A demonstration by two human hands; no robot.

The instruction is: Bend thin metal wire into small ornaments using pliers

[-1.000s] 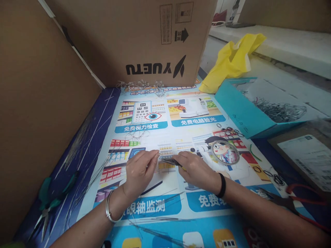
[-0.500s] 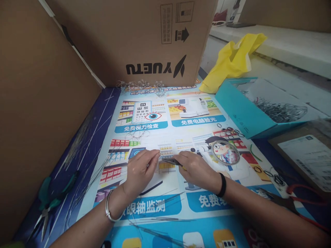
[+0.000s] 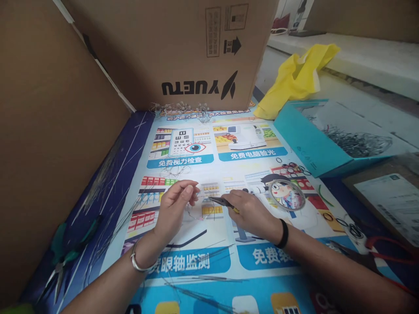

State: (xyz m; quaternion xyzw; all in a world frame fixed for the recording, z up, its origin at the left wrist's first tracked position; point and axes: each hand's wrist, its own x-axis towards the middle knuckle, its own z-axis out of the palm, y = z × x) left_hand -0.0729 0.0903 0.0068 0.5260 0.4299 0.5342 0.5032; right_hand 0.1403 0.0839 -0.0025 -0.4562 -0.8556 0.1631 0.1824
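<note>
My left hand (image 3: 175,205) is raised a little off the printed poster (image 3: 229,257) and pinches a thin bent wire (image 3: 199,213) between thumb and fingers. My right hand (image 3: 252,213) grips small pointed pliers (image 3: 222,201) with a yellow handle; their tips point left toward the wire, just apart from my left fingertips. A silver bangle is on my left wrist and a black band on the right.
A large cardboard box (image 3: 183,48) stands at the back and a cardboard wall (image 3: 49,131) on the left. Green-handled pliers (image 3: 62,257) lie at lower left, a magnifying lens (image 3: 288,195) and small black rings to the right, a teal box (image 3: 321,139) of wire pieces, and red-handled scissors (image 3: 376,255).
My left hand has lifted off the poster and turned, raising the wire. The pliers in my right hand stay close by, tips now slightly higher.
</note>
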